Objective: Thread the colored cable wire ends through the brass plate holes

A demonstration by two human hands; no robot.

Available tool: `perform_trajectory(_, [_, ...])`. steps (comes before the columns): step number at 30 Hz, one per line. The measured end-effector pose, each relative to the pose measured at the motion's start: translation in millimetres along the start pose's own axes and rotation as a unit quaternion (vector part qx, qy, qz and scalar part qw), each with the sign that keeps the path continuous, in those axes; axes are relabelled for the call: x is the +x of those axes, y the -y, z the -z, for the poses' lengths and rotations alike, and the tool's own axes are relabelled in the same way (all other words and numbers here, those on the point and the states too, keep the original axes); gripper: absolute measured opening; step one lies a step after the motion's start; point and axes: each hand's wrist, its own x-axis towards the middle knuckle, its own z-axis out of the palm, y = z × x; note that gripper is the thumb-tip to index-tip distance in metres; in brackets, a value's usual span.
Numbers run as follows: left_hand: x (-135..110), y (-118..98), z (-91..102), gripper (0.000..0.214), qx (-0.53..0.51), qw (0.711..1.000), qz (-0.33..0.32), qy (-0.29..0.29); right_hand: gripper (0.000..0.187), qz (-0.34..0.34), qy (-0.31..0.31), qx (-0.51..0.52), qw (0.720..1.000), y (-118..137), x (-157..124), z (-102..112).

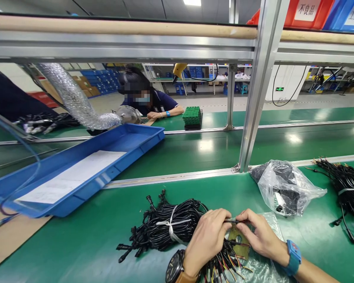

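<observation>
My left hand (208, 239) and my right hand (261, 236) meet at the near edge of the green bench, both pinched on a thin black wire (234, 221) held between them. Under the fingers lies a small brass-coloured plate (238, 239) with coloured wire ends fanning out below it. A tied bundle of black cables (168, 226) lies just left of my left hand. A dark watch sits on my left wrist, a blue band on my right.
A blue tray (85, 173) with white paper stands at the left. A clear bag of black parts (283, 186) and another cable bundle (346, 188) lie at the right. Beyond a metal post (253, 98), a person leans on the far bench near a green block (191, 116).
</observation>
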Motion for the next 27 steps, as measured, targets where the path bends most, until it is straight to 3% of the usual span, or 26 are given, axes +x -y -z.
perform_trajectory(4, [0,3,-3.3,0.021,-0.013,1.0,0.001,-0.022,0.007,-0.001,-0.003,-0.004,1.0,1,-1,-2])
perform_trajectory(12, [0,2,-13.8,0.023,-0.039,0.998,0.022,-0.041,0.008,0.047,-0.005,-0.009,0.999,-5,-3,-12])
perform_trajectory(20, [-1,1,-19.2,0.024,-0.055,0.997,0.038,-0.045,0.011,0.048,0.001,-0.008,0.999,-8,-2,-22])
perform_trajectory(27, [2,0,-9.5,0.023,-0.057,0.997,0.035,-0.025,0.011,0.017,0.006,-0.019,1.0,-1,2,-13])
